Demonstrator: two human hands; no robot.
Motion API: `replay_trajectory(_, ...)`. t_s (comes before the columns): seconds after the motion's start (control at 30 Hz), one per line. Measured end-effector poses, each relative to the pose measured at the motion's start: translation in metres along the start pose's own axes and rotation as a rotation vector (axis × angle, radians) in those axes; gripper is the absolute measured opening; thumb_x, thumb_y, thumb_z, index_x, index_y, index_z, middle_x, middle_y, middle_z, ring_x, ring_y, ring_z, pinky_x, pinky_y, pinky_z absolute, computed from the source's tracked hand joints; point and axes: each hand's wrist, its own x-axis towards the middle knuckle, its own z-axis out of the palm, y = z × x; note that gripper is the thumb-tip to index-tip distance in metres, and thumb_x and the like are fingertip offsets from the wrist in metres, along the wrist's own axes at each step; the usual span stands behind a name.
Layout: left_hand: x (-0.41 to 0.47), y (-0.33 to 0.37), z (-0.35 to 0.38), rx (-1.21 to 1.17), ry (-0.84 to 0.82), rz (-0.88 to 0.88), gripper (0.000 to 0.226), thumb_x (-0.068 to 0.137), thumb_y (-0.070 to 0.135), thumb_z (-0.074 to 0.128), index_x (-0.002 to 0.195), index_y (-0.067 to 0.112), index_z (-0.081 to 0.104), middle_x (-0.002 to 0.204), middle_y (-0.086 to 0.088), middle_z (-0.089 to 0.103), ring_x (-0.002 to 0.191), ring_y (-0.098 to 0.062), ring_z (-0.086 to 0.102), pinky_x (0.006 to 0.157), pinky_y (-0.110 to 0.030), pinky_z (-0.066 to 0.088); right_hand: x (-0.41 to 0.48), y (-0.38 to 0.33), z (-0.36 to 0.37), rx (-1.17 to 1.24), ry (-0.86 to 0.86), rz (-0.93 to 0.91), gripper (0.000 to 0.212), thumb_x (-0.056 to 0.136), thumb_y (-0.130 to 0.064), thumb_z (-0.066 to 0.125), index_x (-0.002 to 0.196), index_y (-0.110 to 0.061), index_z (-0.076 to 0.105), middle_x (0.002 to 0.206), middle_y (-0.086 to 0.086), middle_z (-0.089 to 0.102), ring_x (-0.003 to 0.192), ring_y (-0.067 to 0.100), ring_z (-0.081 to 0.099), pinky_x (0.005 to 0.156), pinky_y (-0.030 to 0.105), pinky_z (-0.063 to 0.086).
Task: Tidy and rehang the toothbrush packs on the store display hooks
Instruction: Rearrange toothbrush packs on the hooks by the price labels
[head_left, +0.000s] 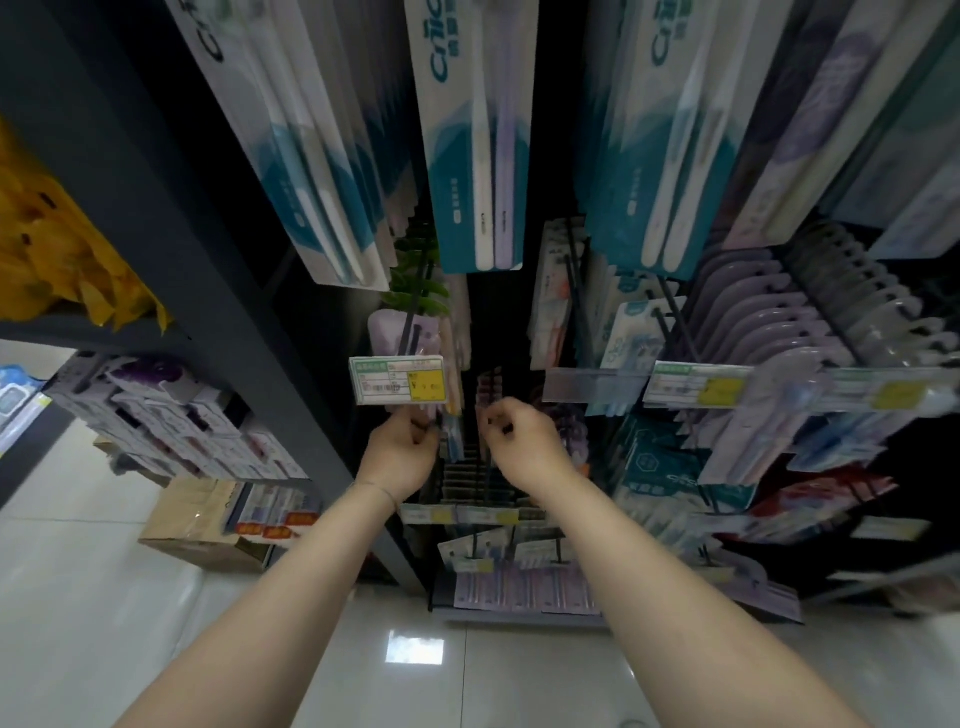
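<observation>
– Hands first, quick: where?
– Both mid-frame, reaching up at the display. Left hand (402, 449) sits just below a price tag (397, 387), left of centre. Right hand (519, 441) is just beside it on the right, with a narrow gap between them.
– Left hand state?
– Fingers curled, pinching the edge of a small toothbrush pack (452, 441) that sits in the dark gap between the two hands. Thin bracelet (376, 488) on that wrist.
– Pack on its hook or off?
– Cannot tell, too dark and blurred there.
– Right hand?
– Fingers curled in, back of the hand towards the camera. Cannot tell whether it has hold of anything, since the fingertips blur into the dark pegs behind.
– Other stock?
– Large teal packs (475, 156) hang in rows across the top of the frame, with the centre one facing the camera. Lilac packs (519, 592) are on the lowest row, bottom centre, between the forearms. Mixed packs are at right of centre, behind a clear price rail (701, 387) carrying yellow-marked labels.
– Left side?
– Yellow bags (52, 249) on a shelf at upper left, small boxed goods (171, 415) on the shelf under it. Cardboard box (208, 525) stands on the glossy pale floor (130, 623) at lower left.
</observation>
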Motion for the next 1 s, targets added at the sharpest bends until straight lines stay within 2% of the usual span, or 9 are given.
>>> replay_trajectory(0.07, -0.002, 0.004, 0.005, 0.072, -0.084, 0.016, 0.02, 0.096, 0.023, 0.053, 0.114, 0.015, 0.051, 0.095, -0.003, 0.059, 0.088, -0.018, 0.057, 0.076, -0.025, 0.046, -0.006, 0.005, -0.01, -0.092, 0.005, -0.033, 0.029, 0.097, -0.027, 0.049, 0.122, -0.015, 0.057, 0.122, 0.005, 0.057, 0.106, 0.022, 0.056, 0.088, 0.031, 0.048)
replay_trajectory(0.17, -0.004, 0.01, 0.013, 0.192, -0.172, 0.075, 0.024, 0.096, 0.023, 0.05, 0.118, 0.015, 0.047, 0.099, -0.008, 0.06, 0.089, -0.023, 0.058, 0.078, -0.03, 0.049, -0.018, 0.013, -0.025, -0.27, 0.019, -0.092, 0.028, 0.098, -0.027, 0.045, 0.118, -0.012, 0.056, 0.118, 0.007, 0.055, 0.104, 0.025, 0.055, 0.085, 0.039, 0.05)
replay_trajectory(0.33, -0.011, 0.032, 0.027, 0.397, -0.266, 0.219, 0.023, 0.097, 0.026, 0.047, 0.117, 0.016, 0.046, 0.105, -0.006, 0.059, 0.091, -0.025, 0.059, 0.078, -0.033, 0.051, -0.035, 0.027, -0.053, -0.472, 0.07, -0.095, 0.029, 0.097, -0.028, 0.043, 0.12, -0.014, 0.054, 0.113, 0.007, 0.054, 0.099, 0.028, 0.056, 0.074, 0.033, 0.047)
replay_trajectory(0.43, -0.015, 0.044, 0.037, 0.492, -0.275, 0.308, 0.02, 0.097, 0.029, 0.048, 0.11, 0.014, 0.05, 0.101, -0.008, 0.062, 0.088, -0.026, 0.06, 0.077, -0.042, 0.054, -0.047, 0.038, -0.072, -0.531, 0.073, -0.065, 0.024, 0.094, -0.024, 0.045, 0.113, -0.013, 0.056, 0.112, 0.008, 0.056, 0.098, 0.03, 0.057, 0.069, 0.033, 0.044)
replay_trajectory(0.57, -0.024, 0.063, 0.055, 0.626, -0.318, 0.381, 0.021, 0.097, 0.029, 0.046, 0.112, 0.014, 0.047, 0.103, -0.004, 0.058, 0.085, -0.022, 0.057, 0.068, -0.033, 0.05, -0.066, 0.055, -0.095, -0.558, 0.071, -0.044, 0.022, 0.092, -0.023, 0.047, 0.108, -0.014, 0.059, 0.109, 0.007, 0.057, 0.099, 0.029, 0.056, 0.072, 0.039, 0.051)
replay_trajectory(0.7, -0.036, 0.087, 0.078, 0.705, -0.362, 0.416, 0.025, 0.096, 0.033, 0.044, 0.116, 0.017, 0.048, 0.11, -0.005, 0.057, 0.094, -0.026, 0.06, 0.076, -0.042, 0.054, -0.081, 0.07, -0.12, -0.61, 0.101, -0.048, 0.028, 0.094, -0.026, 0.046, 0.117, -0.013, 0.056, 0.113, 0.007, 0.057, 0.101, 0.028, 0.056, 0.068, 0.034, 0.047)
replay_trajectory(0.83, -0.052, 0.114, 0.1, 0.729, -0.388, 0.481, 0.023, 0.097, 0.03, 0.042, 0.114, 0.016, 0.049, 0.109, -0.005, 0.058, 0.094, -0.028, 0.059, 0.071, -0.035, 0.049, -0.097, 0.081, -0.152, -0.633, 0.131, -0.036, 0.028, 0.096, -0.027, 0.044, 0.116, -0.012, 0.055, 0.113, 0.01, 0.057, 0.099, 0.031, 0.057, 0.067, 0.034, 0.045)
replay_trajectory(0.93, -0.063, 0.135, 0.115, 0.713, -0.388, 0.496, 0.023, 0.096, 0.029, 0.045, 0.113, 0.015, 0.051, 0.111, -0.004, 0.057, 0.099, -0.027, 0.058, 0.079, -0.037, 0.051, -0.11, 0.089, -0.177, -0.645, 0.145, -0.03, 0.027, 0.095, -0.026, 0.044, 0.116, -0.011, 0.055, 0.113, 0.009, 0.058, 0.099, 0.031, 0.057, 0.073, 0.036, 0.049)
replay_trajectory(1.0, -0.069, 0.148, 0.123, 0.728, -0.372, 0.497, 0.027, 0.096, 0.031, 0.044, 0.117, 0.016, 0.051, 0.115, -0.004, 0.058, 0.103, -0.026, 0.058, 0.08, -0.036, 0.051, -0.118, 0.094, -0.192, -0.662, 0.143, -0.038, 0.027, 0.095, -0.024, 0.043, 0.117, -0.012, 0.055, 0.114, 0.008, 0.057, 0.1, 0.03, 0.056, 0.069, 0.033, 0.044)
